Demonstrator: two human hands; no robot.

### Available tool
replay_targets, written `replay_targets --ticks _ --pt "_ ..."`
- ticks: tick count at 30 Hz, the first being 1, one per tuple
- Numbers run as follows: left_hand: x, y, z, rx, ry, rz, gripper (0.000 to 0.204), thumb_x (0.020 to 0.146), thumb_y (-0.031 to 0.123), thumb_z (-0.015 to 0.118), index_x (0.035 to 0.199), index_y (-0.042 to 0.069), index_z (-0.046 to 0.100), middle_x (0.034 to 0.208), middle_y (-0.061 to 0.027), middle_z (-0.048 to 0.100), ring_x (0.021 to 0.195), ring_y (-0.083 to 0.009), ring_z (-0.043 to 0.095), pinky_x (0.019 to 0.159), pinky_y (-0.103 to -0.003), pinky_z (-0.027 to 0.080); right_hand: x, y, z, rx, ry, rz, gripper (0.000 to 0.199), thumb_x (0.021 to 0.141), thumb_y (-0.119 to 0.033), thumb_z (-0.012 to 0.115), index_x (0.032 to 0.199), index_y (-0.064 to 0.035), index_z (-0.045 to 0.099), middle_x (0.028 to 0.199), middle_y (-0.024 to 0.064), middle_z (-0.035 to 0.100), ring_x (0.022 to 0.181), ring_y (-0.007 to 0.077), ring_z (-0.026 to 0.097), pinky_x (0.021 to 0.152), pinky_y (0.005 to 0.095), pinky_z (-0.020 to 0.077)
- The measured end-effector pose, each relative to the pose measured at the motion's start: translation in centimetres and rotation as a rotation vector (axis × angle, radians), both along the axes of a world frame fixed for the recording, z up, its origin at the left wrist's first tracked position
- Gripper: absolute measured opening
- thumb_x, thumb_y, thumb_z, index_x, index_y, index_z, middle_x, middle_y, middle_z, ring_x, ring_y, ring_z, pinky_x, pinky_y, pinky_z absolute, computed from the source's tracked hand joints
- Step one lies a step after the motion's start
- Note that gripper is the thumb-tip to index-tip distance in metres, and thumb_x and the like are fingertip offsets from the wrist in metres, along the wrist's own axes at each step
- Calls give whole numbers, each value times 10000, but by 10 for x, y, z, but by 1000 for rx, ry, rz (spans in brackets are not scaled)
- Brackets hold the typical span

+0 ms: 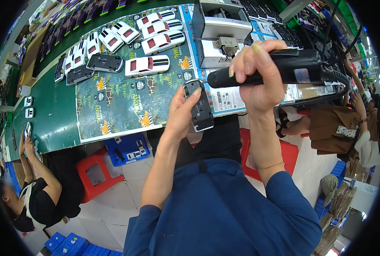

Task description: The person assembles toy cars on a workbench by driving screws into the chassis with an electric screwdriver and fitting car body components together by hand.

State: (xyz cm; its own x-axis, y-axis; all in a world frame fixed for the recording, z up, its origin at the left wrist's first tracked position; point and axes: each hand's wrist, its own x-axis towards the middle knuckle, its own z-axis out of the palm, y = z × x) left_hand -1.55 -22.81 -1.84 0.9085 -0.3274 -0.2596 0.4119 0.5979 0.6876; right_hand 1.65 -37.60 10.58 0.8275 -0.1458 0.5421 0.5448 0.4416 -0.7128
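Note:
My left hand grips a toy car, turned so its black underside faces up, at the front edge of the table. My right hand is wrapped around a thick black electric screwdriver with a coiled cord at its right end. The tool's left end is close to the upper end of the held car; whether they touch I cannot tell. Beyond my left hand lies a white toy car with black stripes and red windows. Several similar cars stand behind it, and a car with its black underside up rests among them.
A metal box-shaped machine stands behind the screwdriver. A printed animal mat covers the green table. Below the edge are a blue bin and red stools. A person works at the left; others are at right.

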Motion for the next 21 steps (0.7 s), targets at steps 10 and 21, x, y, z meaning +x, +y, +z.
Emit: replay_targets --ticks 10,21 --pt "1 5 5 -43 -54 -38 307 940 58 560 1224 -19 475 1129 -211 634 955 -277 684 819 -432 605 57 -86 15 385 20 -300 283 915 -340 650 873 -106 497 638 12 486 571 146 475 671 346 426" --pt "0 3 6 32 -81 -36 303 937 40 549 1225 -9 467 1121 -211 628 953 -280 682 813 -441 603 144 -126 15 521 80 -379 218 881 -245 711 899 -68 587 649 34 556 579 165 562 646 375 511"
